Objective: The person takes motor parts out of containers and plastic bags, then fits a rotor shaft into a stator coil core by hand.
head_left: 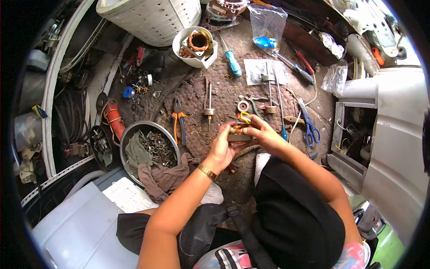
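Note:
Between my two hands is a small motor stator [240, 136], with a grey metal body, copper-coloured windings and a yellow wire loop on its far side. My left hand [221, 148] grips its left side, fingers curled around it. From the right, my right hand [265, 134] pinches the winding side with thumb and fingers; the fingertips partly hide the part. Just beyond lies a round ring-shaped piece [242, 106]. A rotor on a shaft [209, 111] lies to the left of it, and a second rotor [269, 109] to the right. Pliers with orange and blue handles [178, 120] rest farther left.
A metal bowl of screws [176, 150] stands left of my arm, a brown cloth [163, 179] over its edge. Blue scissors [310, 130] and several screwdrivers lie around. A white tub [195, 60] holding another stator [198, 41] stands at the back. Appliance panels [398, 121] flank the right.

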Demonstrator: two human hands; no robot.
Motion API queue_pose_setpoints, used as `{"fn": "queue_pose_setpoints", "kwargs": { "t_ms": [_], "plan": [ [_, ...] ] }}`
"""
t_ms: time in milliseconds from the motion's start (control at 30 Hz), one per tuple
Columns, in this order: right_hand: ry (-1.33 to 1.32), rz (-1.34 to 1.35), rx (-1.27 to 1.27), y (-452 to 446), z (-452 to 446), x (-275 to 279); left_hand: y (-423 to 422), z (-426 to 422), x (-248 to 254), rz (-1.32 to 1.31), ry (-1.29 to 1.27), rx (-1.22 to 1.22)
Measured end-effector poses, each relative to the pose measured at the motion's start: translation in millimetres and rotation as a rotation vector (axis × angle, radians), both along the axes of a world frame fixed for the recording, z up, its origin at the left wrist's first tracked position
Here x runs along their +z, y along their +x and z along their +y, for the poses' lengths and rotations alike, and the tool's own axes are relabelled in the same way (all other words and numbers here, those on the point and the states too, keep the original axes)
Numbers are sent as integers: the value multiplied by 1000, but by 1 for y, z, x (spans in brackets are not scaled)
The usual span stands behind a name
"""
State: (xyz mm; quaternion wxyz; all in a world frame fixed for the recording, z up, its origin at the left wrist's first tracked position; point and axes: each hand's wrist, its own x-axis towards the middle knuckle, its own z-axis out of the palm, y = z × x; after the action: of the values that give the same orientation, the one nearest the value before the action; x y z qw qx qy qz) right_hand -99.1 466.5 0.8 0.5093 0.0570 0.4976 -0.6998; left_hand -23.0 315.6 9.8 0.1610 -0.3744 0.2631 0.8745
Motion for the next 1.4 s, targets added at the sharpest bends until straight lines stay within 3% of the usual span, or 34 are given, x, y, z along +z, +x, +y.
{"fn": "queue_pose_setpoints", "kwargs": {
  "t_ms": [33, 100, 167, 233, 367, 400, 500, 567, 600, 633, 700, 767, 867, 967, 1067, 1133, 1167, 1233, 1300, 1400],
  "plan": [
    [5, 54, 29, 0, -2, -9, 4, -1, 0, 68, -299, -212],
    [22, -158, 61, -3, 0, -10, 13, -10, -1, 196, -899, -631],
    [47, -121, 43, -3, -20, 16, 20, -19, 38, 497, -1483, -727],
    [-11, 0, 257, -3, -31, 5, 19, -40, 79, 481, -1796, -934],
    [-293, -241, 373, -20, -68, 34, 37, -72, 104, 655, -1790, -671],
    [-274, -155, 417, -32, -75, 16, 40, -80, 112, 663, -1864, -655],
    [284, 292, 136, -58, -102, -45, 49, -102, 126, 619, -2070, -527],
    [468, 478, 169, -69, -113, -74, 48, -111, 141, 593, -2080, -404],
    [559, 679, 202, -67, -120, -95, 52, -116, 146, 586, -2082, -407],
    [647, 881, 235, -63, -128, -101, 52, -113, 149, 571, -1983, -255],
    [800, 891, 344, -56, -142, -111, 48, -98, 153, 540, -1775, 35],
    [861, 847, 389, -53, -147, -82, 57, -84, 145, 385, -1451, 185],
    [929, 1001, 430, -47, -151, -83, 56, -72, 115, 276, -1006, 369],
    [851, 930, 466, -51, -144, -94, 49, -71, 98, 169, -730, 387],
    [654, 1127, 308, -42, -104, -111, 48, -80, 79, 166, -588, 325],
    [520, 1052, 156, -41, -62, -75, 49, -79, 73, 90, -506, 275],
    [586, 1037, 98, -42, -43, -61, 49, -77, 72, 62, -476, 263],
    [316, 989, -109, -44, -14, 8, 47, -74, 74, 12, -415, 227],
    [252, 913, -200, -39, 6, 72, 42, -68, 73, 67, -379, 184],
    [48, 1155, -212, -22, 10, 135, 36, -56, 73, 85, -372, 147]
  ]
}}
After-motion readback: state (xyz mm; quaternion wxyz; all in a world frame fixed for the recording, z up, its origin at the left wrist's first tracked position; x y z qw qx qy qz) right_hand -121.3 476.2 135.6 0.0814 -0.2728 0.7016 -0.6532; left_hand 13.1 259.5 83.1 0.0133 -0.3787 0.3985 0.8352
